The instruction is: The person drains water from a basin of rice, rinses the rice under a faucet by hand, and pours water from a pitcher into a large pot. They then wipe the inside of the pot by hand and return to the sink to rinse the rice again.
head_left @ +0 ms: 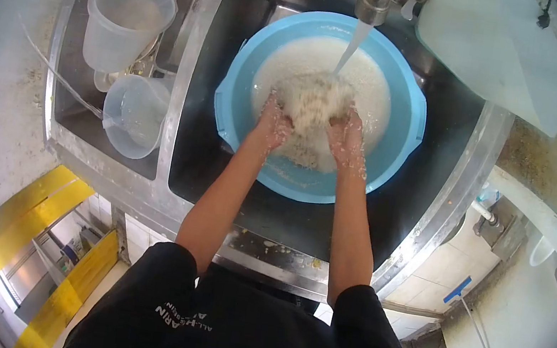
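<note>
A light-blue plastic basin (306, 191) sits in the sink, holding cloudy white water (371, 87) and pale grains that look like rice (314, 104). My left hand (273, 124) and my right hand (346, 134) reach into it from either side, cupped around a heap of the grains between them. The heap is smeared by motion, and my fingers are partly covered by it. Wet grains cling to both hands and wrists. From the metal faucet (376, 1) a stream of water (352, 47) runs into the basin just beyond my hands.
Left of the metal divider (175, 101), a second sink bowl holds two translucent plastic containers, an upright jug (107, 44) and a tilted one (132, 116). A large translucent sheet-like piece (495, 51) juts in at the upper right. A blue squeegee (458, 290) leans at the lower right.
</note>
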